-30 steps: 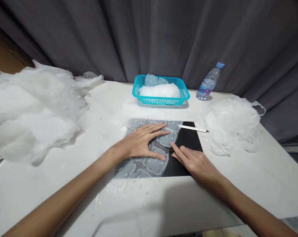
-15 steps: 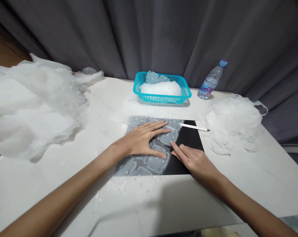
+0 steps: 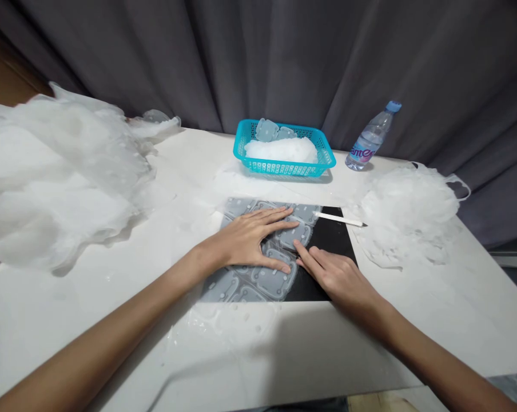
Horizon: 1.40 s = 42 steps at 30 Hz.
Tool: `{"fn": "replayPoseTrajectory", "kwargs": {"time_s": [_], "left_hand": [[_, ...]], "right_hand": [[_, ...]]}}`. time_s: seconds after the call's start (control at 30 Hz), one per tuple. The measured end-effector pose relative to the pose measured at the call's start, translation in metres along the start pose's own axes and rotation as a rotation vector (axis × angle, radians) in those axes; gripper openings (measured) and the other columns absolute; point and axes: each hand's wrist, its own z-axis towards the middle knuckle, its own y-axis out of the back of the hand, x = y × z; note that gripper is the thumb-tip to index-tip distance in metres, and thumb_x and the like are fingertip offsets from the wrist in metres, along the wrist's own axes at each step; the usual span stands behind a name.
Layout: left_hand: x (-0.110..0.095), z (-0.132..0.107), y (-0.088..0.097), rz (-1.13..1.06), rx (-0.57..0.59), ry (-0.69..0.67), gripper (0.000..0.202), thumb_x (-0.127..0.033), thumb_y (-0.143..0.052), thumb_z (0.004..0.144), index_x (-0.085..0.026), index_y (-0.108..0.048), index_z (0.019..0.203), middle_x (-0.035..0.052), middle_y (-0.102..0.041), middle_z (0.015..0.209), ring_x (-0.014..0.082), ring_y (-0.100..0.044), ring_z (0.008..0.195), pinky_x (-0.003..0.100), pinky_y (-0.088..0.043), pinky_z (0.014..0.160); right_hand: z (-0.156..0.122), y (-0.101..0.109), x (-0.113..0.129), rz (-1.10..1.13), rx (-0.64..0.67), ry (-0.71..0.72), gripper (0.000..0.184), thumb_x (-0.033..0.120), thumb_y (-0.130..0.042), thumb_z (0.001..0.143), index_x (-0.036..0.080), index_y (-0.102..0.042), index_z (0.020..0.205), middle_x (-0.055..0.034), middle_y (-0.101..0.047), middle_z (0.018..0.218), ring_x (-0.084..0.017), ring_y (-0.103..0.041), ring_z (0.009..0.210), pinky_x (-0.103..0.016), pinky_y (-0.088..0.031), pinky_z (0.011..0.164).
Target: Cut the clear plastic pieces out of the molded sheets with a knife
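A clear moulded plastic sheet (image 3: pixel 274 279) with rows of rounded-square shapes lies across a black mat (image 3: pixel 327 237) on the table. My left hand (image 3: pixel 258 237) rests flat on the sheet, fingers spread and pointing right. At the sheet's right edge, between two of the shapes, my right hand (image 3: pixel 327 270) has its index finger and thumb close together on the plastic; its other fingers are curled. The exact grip at the fingertips is partly hidden. A white pen-like tool (image 3: pixel 339 218) with a dark tip lies at the mat's far right, beyond my right hand.
A turquoise basket (image 3: pixel 284 168) at the back holds a white mass and some rounded-square plastic pieces (image 3: pixel 267 130). Beside it stands a water bottle (image 3: pixel 370 140). Thin white plastic is heaped at left (image 3: pixel 61 183), and a white bag (image 3: pixel 408 206) lies at right. Behind hangs a grey curtain (image 3: pixel 275 57).
The view has shifted slightly. Both hands stay almost where they were on the sheet, with at most a tiny movement of the right fingertips along its edge.
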Motion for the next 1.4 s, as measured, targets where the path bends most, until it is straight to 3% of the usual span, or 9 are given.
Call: {"fn": "replayPoseTrajectory", "kwargs": {"time_s": [0.17, 0.4, 0.77, 1.07, 1.2, 1.3, 1.4], "left_hand": [[-0.002, 0.001, 0.001, 0.005, 0.008, 0.001, 0.094, -0.084, -0.064, 0.081, -0.037, -0.044, 0.160, 0.0018, -0.026, 0.174, 0.0358, -0.031, 0.159, 0.056, -0.024, 0.129], [-0.005, 0.003, 0.002, 0.008, 0.008, 0.017, 0.087, -0.082, -0.065, 0.083, -0.041, -0.047, 0.157, 0.0015, -0.028, 0.174, 0.0373, -0.031, 0.158, 0.060, -0.025, 0.127], [-0.008, 0.007, 0.001, -0.033, 0.041, 0.018, 0.089, -0.082, -0.067, 0.080, -0.041, -0.047, 0.157, 0.0029, -0.024, 0.175, 0.0391, -0.027, 0.160, 0.065, -0.019, 0.127], [-0.010, 0.010, 0.001, -0.086, 0.043, 0.007, 0.090, -0.081, -0.071, 0.078, -0.039, -0.051, 0.155, 0.0046, -0.027, 0.174, 0.0407, -0.025, 0.160, 0.066, -0.013, 0.127], [-0.002, 0.003, 0.008, -0.095, 0.005, 0.006, 0.089, -0.080, -0.070, 0.080, -0.037, -0.051, 0.156, 0.0041, -0.033, 0.173, 0.0370, -0.029, 0.159, 0.058, -0.023, 0.128], [0.009, -0.002, 0.010, -0.112, -0.048, 0.003, 0.078, -0.078, -0.069, 0.083, -0.036, -0.060, 0.148, 0.0040, -0.043, 0.168, 0.0324, -0.039, 0.155, 0.049, -0.031, 0.126], [0.014, -0.002, 0.007, -0.108, -0.054, -0.008, 0.073, -0.077, -0.069, 0.083, -0.035, -0.066, 0.142, 0.0051, -0.048, 0.165, 0.0329, -0.042, 0.153, 0.051, -0.032, 0.125]], "right_hand": [[-0.001, 0.000, -0.001, 0.008, 0.008, -0.007, 0.045, 0.018, -0.038, 0.113, 0.002, -0.042, 0.155, -0.0064, -0.069, 0.085, -0.018, -0.069, 0.075, -0.030, -0.052, 0.064], [-0.002, -0.010, 0.001, 0.006, 0.038, -0.026, 0.043, 0.016, -0.043, 0.110, -0.001, -0.048, 0.149, -0.0115, -0.072, 0.096, -0.021, -0.071, 0.084, -0.032, -0.056, 0.069], [0.005, -0.007, 0.001, 0.057, 0.097, -0.003, 0.046, 0.007, -0.040, 0.107, -0.004, -0.046, 0.151, -0.0147, -0.074, 0.102, -0.022, -0.073, 0.090, -0.031, -0.059, 0.074], [0.008, -0.006, 0.002, 0.092, 0.122, -0.005, 0.049, 0.013, -0.038, 0.109, -0.004, -0.041, 0.155, -0.0169, -0.073, 0.103, -0.024, -0.073, 0.090, -0.033, -0.061, 0.073], [0.008, -0.008, 0.004, 0.055, 0.099, -0.023, 0.048, 0.007, -0.040, 0.105, -0.004, -0.045, 0.151, -0.0149, -0.072, 0.101, -0.022, -0.071, 0.085, -0.031, -0.059, 0.068], [0.009, -0.010, 0.004, 0.044, 0.081, -0.021, 0.047, 0.005, -0.039, 0.104, -0.004, -0.045, 0.150, -0.0137, -0.072, 0.098, -0.021, -0.071, 0.083, -0.030, -0.058, 0.067], [0.010, -0.010, 0.003, 0.052, 0.083, -0.009, 0.048, 0.005, -0.038, 0.104, -0.004, -0.044, 0.152, -0.0141, -0.073, 0.099, -0.022, -0.071, 0.085, -0.030, -0.058, 0.068]]}}
